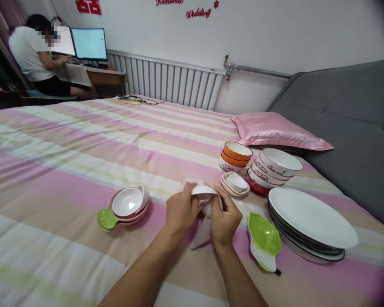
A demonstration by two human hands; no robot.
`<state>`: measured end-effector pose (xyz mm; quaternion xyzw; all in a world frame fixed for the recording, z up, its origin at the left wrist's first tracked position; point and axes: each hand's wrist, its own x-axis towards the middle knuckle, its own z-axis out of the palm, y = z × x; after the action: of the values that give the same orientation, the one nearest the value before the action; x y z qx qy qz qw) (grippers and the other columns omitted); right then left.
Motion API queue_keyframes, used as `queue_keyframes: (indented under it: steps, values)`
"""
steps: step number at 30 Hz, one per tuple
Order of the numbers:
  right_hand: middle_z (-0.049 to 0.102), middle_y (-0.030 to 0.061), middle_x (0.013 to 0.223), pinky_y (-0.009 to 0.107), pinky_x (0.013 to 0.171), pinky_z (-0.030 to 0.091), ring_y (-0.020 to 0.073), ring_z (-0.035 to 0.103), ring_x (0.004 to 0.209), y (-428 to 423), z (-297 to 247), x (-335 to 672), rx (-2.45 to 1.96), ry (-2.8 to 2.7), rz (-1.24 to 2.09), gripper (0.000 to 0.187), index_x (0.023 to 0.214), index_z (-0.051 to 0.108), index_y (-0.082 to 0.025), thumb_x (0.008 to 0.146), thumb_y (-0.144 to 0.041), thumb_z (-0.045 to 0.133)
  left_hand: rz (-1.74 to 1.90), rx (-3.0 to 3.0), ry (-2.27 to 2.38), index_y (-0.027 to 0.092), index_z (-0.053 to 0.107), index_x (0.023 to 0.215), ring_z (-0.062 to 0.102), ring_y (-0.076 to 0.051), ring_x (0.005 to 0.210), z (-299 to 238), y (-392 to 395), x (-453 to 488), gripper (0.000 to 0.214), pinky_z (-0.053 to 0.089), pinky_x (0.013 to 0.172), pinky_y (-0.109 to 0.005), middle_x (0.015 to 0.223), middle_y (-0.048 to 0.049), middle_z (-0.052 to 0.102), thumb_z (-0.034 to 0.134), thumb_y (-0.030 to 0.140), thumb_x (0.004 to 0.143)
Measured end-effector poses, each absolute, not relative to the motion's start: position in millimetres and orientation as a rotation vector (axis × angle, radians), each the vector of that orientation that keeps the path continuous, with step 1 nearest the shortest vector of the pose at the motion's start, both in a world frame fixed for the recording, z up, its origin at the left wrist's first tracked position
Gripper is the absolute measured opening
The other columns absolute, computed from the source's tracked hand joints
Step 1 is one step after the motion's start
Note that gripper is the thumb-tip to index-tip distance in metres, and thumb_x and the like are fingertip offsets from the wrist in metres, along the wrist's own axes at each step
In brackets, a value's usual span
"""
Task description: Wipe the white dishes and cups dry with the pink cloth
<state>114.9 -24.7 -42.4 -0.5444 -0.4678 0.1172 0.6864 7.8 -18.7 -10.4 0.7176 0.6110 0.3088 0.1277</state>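
Observation:
My left hand and my right hand are together over the bed, both closed on a small white dish tipped on edge. A pale pinkish cloth is bunched around the dish and hangs below it between my hands. To the left lies a small stack with a white bowl on top and a green leaf-shaped handle sticking out. Beside my right hand rests a green and white leaf-shaped dish. Just beyond it, small white dishes sit in a pink-rimmed dish.
Stacked plates, patterned bowls and orange bowls stand on the right of the striped bedspread. Behind them are a pink pillow and a grey headboard. A person sits at a desk, far left.

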Motion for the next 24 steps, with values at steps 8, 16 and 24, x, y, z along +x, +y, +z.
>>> queue_keyframes:
  steps: [8,16,24]
  values:
    - [0.071,0.0126,0.097,0.032,0.073,0.052,0.0223,0.066,0.084,-14,-47,121,-1.211,-0.694,0.670,0.041,0.100,0.067,-0.010,0.069,-0.037,0.067,1.089,1.730,1.289,0.018,0.064,0.101,0.063,-0.019,0.071,-9,-17,11,0.029,0.045,0.061,-0.026,0.081,-0.0057,0.068,0.056,0.026,0.074]
    - [0.071,0.0036,0.079,0.026,0.060,0.051,0.0168,0.065,0.067,-11,-46,120,-1.114,-0.440,0.962,0.046,0.094,0.061,-0.013,0.056,-0.034,0.077,1.024,1.533,0.667,0.019,0.041,0.132,0.051,-0.025,0.114,-11,-13,6,0.071,0.041,0.094,-0.034,0.131,-0.0124,0.049,0.072,0.026,0.068]
    - [0.061,-0.0074,0.056,0.018,0.040,0.040,0.0096,0.054,0.042,-16,-40,118,-1.011,-0.491,1.062,0.047,0.080,0.046,-0.021,0.054,-0.039,0.080,0.982,1.456,0.679,0.021,0.046,0.128,0.059,-0.019,0.092,-11,-9,-3,0.055,0.048,0.074,-0.027,0.119,-0.0104,0.055,0.063,0.027,0.076]
